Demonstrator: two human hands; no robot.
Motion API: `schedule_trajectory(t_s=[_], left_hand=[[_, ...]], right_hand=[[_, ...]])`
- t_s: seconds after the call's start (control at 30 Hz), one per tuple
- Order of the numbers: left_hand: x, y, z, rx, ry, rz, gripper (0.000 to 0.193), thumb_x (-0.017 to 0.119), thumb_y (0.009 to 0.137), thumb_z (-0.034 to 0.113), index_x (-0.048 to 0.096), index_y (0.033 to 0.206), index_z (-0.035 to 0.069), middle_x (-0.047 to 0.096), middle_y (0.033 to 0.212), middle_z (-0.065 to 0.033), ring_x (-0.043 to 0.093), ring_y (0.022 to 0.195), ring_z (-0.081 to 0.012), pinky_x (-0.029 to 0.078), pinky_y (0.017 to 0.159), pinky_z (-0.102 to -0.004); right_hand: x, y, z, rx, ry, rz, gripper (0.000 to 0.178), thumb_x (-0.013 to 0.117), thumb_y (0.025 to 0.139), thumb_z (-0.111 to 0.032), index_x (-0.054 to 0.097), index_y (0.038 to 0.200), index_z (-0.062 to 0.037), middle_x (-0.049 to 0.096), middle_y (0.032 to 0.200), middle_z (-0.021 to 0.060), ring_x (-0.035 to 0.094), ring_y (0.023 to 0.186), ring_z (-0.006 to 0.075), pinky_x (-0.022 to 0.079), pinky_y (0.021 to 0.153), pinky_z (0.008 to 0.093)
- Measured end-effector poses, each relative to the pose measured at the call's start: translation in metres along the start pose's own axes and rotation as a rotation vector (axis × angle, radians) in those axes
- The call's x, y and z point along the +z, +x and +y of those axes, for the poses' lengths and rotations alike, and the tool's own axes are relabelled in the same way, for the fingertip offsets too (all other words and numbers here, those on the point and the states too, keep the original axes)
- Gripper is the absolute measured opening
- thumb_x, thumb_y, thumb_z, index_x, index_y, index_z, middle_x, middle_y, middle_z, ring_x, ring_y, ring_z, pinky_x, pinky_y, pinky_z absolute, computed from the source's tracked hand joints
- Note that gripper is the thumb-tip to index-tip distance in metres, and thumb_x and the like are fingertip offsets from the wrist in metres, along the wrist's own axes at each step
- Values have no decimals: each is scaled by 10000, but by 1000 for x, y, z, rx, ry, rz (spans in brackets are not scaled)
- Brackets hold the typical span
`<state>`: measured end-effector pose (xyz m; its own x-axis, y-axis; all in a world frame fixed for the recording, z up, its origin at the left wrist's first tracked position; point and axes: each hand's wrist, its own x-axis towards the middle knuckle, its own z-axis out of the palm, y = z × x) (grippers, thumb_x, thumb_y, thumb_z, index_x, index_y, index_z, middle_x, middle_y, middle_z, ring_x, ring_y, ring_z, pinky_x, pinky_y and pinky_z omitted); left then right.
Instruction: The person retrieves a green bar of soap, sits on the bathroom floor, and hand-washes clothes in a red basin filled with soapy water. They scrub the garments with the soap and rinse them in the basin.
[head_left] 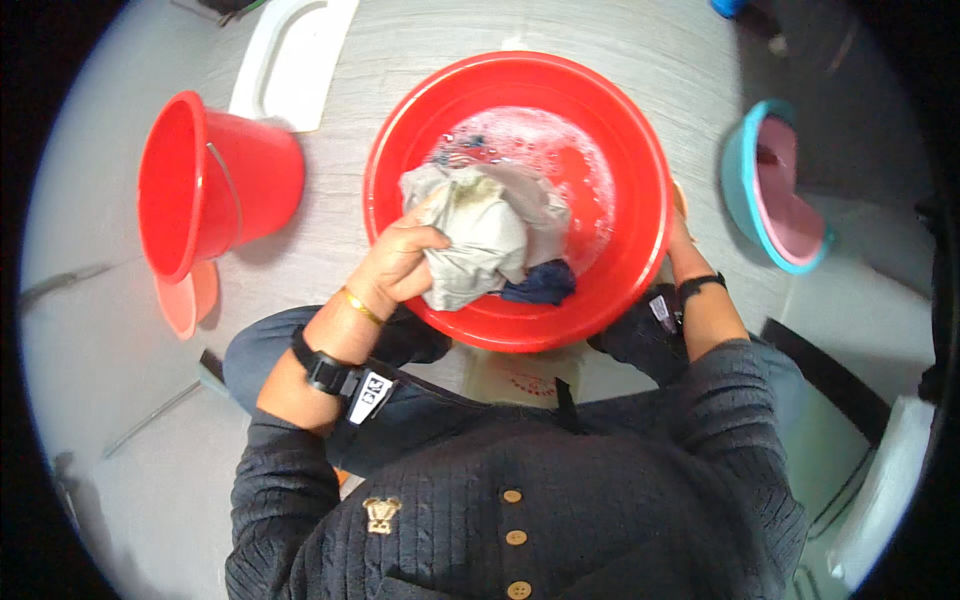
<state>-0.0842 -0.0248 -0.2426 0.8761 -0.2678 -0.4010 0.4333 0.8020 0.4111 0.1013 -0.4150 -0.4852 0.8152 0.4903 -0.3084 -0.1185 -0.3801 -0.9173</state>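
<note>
A large red basin (pixel 648 150) of soapy water stands before me. Bunched over its near left part is a light grey cloth (pixel 484 240) with a dark, dirty-looking stain on top. The fingers of my left hand (pixel 402 258) are closed on the left edge of this cloth. Beneath it, navy fabric (pixel 543 284) lies against the basin's near wall, and darker wet fabric (pixel 466 150) shows among the suds. My right hand (pixel 683 246) is down outside the basin's right side, next to a small tan object (pixel 681 200). The rim and wrist hide its fingers.
A red bucket (pixel 270 165) with a wire handle lies tilted at the left, beside a small orange-pink scoop or bowl (pixel 200 290). Behind it is a white tray-like panel (pixel 318 60). To the right stands a turquoise and pink basin (pixel 740 180). My knees flank the basin's near side.
</note>
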Motion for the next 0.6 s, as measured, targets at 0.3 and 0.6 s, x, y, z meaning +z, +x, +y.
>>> schedule_trajectory(t_s=[0.3,0.6], left_hand=[[4,3,4,-60,-110,32,752,518,646,-75,304,1365,-19,458,1307,-208,479,1202,-339,360,1046,-436],[2,2,3,-78,-128,32,726,510,657,-63,309,1354,-39,463,1298,-221,482,1196,-353,361,1042,-448]], right_hand=[[24,-21,-49,66,372,330,327,430,956,-241,512,1221,-67,593,1165,100,597,1017,202,506,821,339],[10,-14,-46,115,-475,248,396,472,931,-246,475,1277,-53,537,1259,106,531,1126,218,442,919,348]])
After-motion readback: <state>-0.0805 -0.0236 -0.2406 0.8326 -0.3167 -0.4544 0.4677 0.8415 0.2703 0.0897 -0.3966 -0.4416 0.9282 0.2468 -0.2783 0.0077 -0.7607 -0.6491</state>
